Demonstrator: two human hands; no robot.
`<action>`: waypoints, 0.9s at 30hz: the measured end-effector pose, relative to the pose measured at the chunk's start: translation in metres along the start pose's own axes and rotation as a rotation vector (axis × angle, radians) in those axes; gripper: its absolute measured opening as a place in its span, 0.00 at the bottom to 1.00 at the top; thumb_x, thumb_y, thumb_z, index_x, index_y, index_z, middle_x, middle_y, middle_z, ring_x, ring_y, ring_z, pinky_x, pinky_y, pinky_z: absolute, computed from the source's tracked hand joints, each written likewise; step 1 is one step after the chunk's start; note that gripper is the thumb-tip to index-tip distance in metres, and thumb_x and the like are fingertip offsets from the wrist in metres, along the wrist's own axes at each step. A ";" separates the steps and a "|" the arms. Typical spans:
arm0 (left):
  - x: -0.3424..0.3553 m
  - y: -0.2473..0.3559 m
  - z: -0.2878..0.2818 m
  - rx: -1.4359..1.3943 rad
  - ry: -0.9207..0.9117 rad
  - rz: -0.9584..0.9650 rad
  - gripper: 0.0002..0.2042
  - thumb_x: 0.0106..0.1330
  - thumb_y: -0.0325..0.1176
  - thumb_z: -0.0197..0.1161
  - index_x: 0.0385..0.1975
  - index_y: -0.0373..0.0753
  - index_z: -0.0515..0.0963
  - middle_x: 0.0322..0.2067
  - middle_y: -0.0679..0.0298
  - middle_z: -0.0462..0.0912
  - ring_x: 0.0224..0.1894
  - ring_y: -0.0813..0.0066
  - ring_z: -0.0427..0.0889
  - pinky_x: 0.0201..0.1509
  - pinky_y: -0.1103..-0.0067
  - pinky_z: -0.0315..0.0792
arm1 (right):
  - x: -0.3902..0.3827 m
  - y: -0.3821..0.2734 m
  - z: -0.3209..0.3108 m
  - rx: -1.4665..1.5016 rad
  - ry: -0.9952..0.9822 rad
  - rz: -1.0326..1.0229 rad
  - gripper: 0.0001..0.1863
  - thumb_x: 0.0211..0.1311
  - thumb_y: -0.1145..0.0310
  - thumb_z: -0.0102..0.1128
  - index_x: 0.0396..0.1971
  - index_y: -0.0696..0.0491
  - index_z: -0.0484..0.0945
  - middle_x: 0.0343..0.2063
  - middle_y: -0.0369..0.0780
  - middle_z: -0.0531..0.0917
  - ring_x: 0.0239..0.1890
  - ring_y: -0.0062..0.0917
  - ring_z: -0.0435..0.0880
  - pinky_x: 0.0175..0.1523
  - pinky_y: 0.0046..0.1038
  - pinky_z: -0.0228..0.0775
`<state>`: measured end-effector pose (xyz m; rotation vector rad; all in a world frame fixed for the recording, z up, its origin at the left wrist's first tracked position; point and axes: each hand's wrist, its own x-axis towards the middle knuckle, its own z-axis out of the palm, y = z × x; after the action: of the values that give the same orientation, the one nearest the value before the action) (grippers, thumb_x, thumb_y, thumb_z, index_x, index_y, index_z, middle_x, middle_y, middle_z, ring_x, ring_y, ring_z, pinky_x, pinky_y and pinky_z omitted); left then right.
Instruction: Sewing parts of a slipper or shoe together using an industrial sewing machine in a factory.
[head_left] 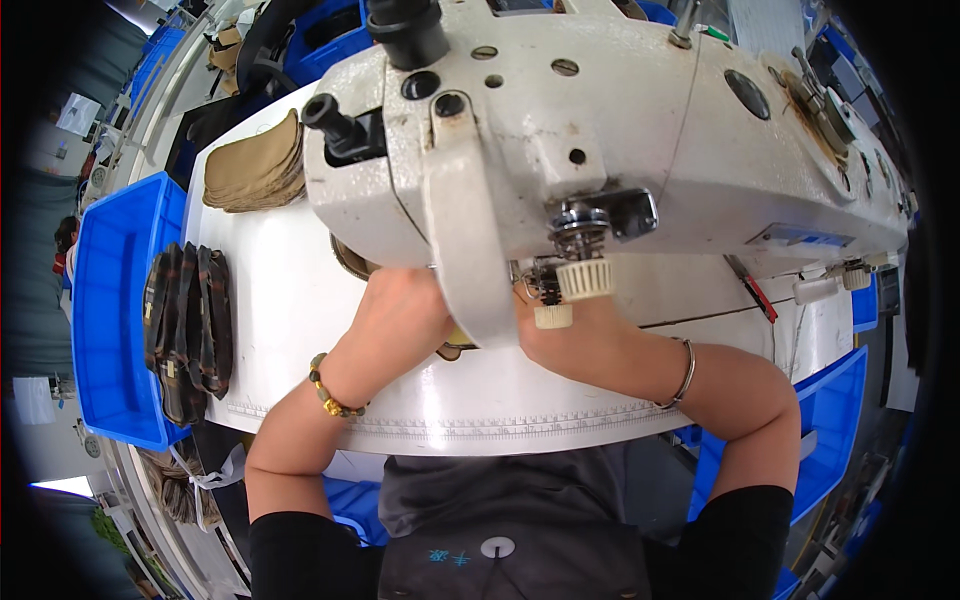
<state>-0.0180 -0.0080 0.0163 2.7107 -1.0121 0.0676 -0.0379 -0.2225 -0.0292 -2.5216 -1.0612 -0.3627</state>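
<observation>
A white sewing machine [620,130] spans the table in front of me, and its head covers the fingers of both hands. My left hand [400,308] rests left of the presser lever [470,240], knuckles up. My right hand [570,335] is on the other side, beneath the cream tension knobs [584,278]. Between and under the hands lies a piece of brown fabric [455,351], of which only dark-edged bits show, one beside the left hand. Whether the fingers grip it is hidden. A stack of tan-brown fabric pieces [255,168] sits at the far left of the table.
Dark plaid fabric pieces [188,325] hang over the table's left edge by a blue bin [125,390]. Another blue bin [835,430] stands at the right. A red-handled tool [757,292] lies right of the machine. A ruler strip [480,427] runs along the near edge.
</observation>
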 end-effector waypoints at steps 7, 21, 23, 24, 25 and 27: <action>-0.002 0.008 -0.026 0.103 0.142 0.131 0.10 0.51 0.27 0.68 0.35 0.37 0.80 0.26 0.62 0.79 0.27 0.61 0.81 0.29 0.69 0.74 | 0.004 0.004 0.000 0.100 0.008 0.018 0.04 0.40 0.71 0.63 0.16 0.55 0.80 0.15 0.42 0.79 0.18 0.34 0.80 0.23 0.35 0.70; 0.000 -0.001 -0.011 0.110 0.217 0.127 0.10 0.45 0.28 0.65 0.29 0.42 0.86 0.27 0.69 0.81 0.39 0.70 0.81 0.44 0.68 0.73 | -0.003 0.027 0.029 0.168 0.019 0.029 0.05 0.35 0.68 0.61 0.11 0.53 0.81 0.17 0.45 0.80 0.23 0.40 0.81 0.31 0.39 0.73; 0.000 -0.005 -0.005 0.108 0.289 0.196 0.09 0.45 0.28 0.65 0.29 0.42 0.86 0.26 0.69 0.80 0.37 0.70 0.81 0.42 0.69 0.74 | -0.001 0.027 0.028 0.214 0.030 0.043 0.05 0.35 0.68 0.61 0.11 0.54 0.81 0.17 0.46 0.80 0.24 0.40 0.81 0.31 0.40 0.73; 0.000 -0.006 -0.003 0.106 0.360 0.261 0.09 0.45 0.28 0.65 0.29 0.42 0.86 0.25 0.68 0.80 0.35 0.70 0.81 0.39 0.70 0.74 | -0.001 0.027 0.028 0.262 0.041 0.056 0.06 0.35 0.68 0.61 0.11 0.54 0.81 0.17 0.46 0.80 0.25 0.41 0.81 0.32 0.40 0.73; 0.002 -0.008 -0.002 0.105 0.359 0.261 0.09 0.45 0.28 0.65 0.29 0.42 0.86 0.25 0.68 0.80 0.35 0.70 0.81 0.39 0.70 0.74 | -0.001 0.027 0.028 0.263 0.040 0.056 0.06 0.35 0.68 0.61 0.11 0.54 0.81 0.17 0.46 0.80 0.25 0.41 0.81 0.32 0.40 0.73; 0.005 -0.012 0.000 0.081 0.333 0.272 0.10 0.45 0.27 0.65 0.29 0.41 0.85 0.21 0.67 0.79 0.28 0.70 0.81 0.31 0.72 0.74 | 0.001 0.025 0.025 0.232 0.062 0.026 0.05 0.37 0.69 0.61 0.12 0.54 0.81 0.16 0.46 0.79 0.23 0.41 0.81 0.32 0.40 0.74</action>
<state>-0.0068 -0.0022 0.0149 2.4930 -1.2813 0.5989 -0.0166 -0.2269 -0.0576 -2.3014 -0.9856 -0.2903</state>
